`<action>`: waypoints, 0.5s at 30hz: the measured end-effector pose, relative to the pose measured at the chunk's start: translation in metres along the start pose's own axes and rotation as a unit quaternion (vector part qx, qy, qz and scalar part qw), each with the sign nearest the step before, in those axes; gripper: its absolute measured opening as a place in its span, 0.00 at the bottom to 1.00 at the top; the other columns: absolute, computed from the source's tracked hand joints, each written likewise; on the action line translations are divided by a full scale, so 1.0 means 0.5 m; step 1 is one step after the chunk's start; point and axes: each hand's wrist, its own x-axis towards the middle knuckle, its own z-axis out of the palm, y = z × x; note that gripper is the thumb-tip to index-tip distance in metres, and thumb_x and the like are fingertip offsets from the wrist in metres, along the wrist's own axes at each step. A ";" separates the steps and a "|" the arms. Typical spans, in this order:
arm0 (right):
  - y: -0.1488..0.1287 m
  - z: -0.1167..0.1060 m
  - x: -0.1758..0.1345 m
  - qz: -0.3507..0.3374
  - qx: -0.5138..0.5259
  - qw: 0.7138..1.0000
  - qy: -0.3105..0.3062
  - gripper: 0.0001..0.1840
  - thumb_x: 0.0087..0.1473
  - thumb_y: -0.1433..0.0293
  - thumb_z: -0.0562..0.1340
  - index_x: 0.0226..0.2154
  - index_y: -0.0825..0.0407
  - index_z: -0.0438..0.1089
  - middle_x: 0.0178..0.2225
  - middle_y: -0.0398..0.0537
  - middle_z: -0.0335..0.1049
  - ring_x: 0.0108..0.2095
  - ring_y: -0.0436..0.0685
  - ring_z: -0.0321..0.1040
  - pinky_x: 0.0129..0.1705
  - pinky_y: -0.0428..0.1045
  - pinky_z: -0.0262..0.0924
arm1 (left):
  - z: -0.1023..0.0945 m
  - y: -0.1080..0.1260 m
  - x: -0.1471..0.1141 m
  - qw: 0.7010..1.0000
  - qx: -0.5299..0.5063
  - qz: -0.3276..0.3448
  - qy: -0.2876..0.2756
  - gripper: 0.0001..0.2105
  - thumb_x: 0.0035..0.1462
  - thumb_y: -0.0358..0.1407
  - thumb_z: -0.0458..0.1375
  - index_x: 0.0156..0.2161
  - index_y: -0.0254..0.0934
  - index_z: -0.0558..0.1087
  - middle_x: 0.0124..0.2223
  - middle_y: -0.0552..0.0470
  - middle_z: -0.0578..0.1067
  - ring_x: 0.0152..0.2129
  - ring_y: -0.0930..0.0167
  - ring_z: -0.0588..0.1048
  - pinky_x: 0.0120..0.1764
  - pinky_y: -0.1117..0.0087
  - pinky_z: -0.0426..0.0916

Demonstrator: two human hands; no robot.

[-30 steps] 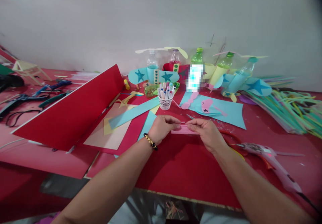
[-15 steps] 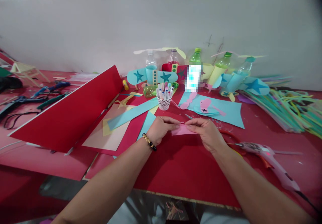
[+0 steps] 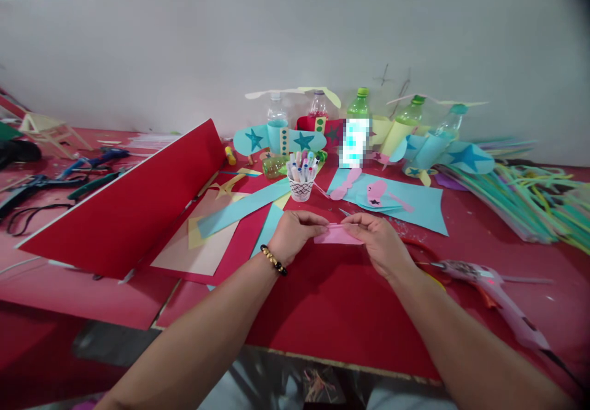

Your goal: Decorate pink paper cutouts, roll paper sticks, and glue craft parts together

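Observation:
A small piece of pink paper (image 3: 338, 236) is pinched between my two hands over the red table, its far edge folded or rolled. My left hand (image 3: 297, 235), with a bead bracelet at the wrist, grips its left end between thumb and fingers. At the right end, my right hand (image 3: 377, 238) pinches the same paper. Just beyond my hands stands a white cup of markers (image 3: 300, 189). Pink paper cutouts (image 3: 378, 193) rest on a blue paper sheet (image 3: 426, 204) behind my right hand.
A pink glue gun (image 3: 500, 296) lies to the right. Bottles dressed in paper wings (image 3: 279, 136) line the wall. A red board (image 3: 138, 207) leans at the left beside paper sheets (image 3: 203, 259). Bundled plastic strips (image 3: 511, 207) lie far right; pliers (image 3: 41, 185) lie far left.
My fingers have shifted slightly on the pink paper, and more of its surface shows between them. Both hands stay in nearly the same place.

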 end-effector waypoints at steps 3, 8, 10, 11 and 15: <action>0.003 -0.001 0.002 -0.021 -0.020 0.999 0.013 0.09 0.45 0.63 0.67 0.29 0.52 0.74 0.27 0.43 0.71 0.29 0.52 0.65 0.36 0.49 0.58 | 0.001 -0.002 0.001 1.000 0.022 0.004 0.008 0.09 0.38 0.32 0.68 0.29 0.32 0.78 0.27 0.49 0.77 0.23 0.74 0.71 0.30 0.72 0.66; 0.000 0.004 0.006 -0.016 0.012 1.000 0.024 0.08 0.42 0.65 0.69 0.28 0.51 0.75 0.26 0.42 0.71 0.28 0.50 0.63 0.34 0.47 0.57 | 0.002 -0.002 0.000 0.999 0.047 0.004 -0.009 0.09 0.40 0.35 0.67 0.29 0.32 0.77 0.26 0.50 0.76 0.23 0.74 0.70 0.30 0.72 0.65; -0.001 0.004 0.007 -0.013 0.026 0.999 0.026 0.07 0.41 0.67 0.69 0.27 0.51 0.75 0.26 0.41 0.71 0.28 0.49 0.63 0.34 0.47 0.57 | 0.004 0.001 -0.002 0.999 0.043 -0.003 -0.009 0.09 0.40 0.35 0.66 0.27 0.32 0.76 0.25 0.51 0.75 0.22 0.75 0.69 0.28 0.73 0.63; 0.000 0.004 0.008 -0.012 0.029 0.999 0.026 0.07 0.41 0.67 0.70 0.27 0.51 0.75 0.26 0.41 0.71 0.28 0.49 0.63 0.34 0.47 0.57 | 0.005 0.002 -0.002 0.999 0.038 -0.007 -0.009 0.09 0.40 0.36 0.66 0.27 0.32 0.76 0.24 0.51 0.74 0.21 0.76 0.68 0.27 0.74 0.62; 0.001 0.003 0.007 -0.007 0.034 0.999 0.029 0.07 0.40 0.68 0.70 0.27 0.51 0.75 0.26 0.41 0.71 0.28 0.49 0.63 0.34 0.46 0.56 | 0.010 0.008 -0.005 1.000 0.018 -0.007 -0.009 0.09 0.39 0.35 0.66 0.25 0.31 0.75 0.22 0.53 0.73 0.19 0.77 0.66 0.25 0.75 0.59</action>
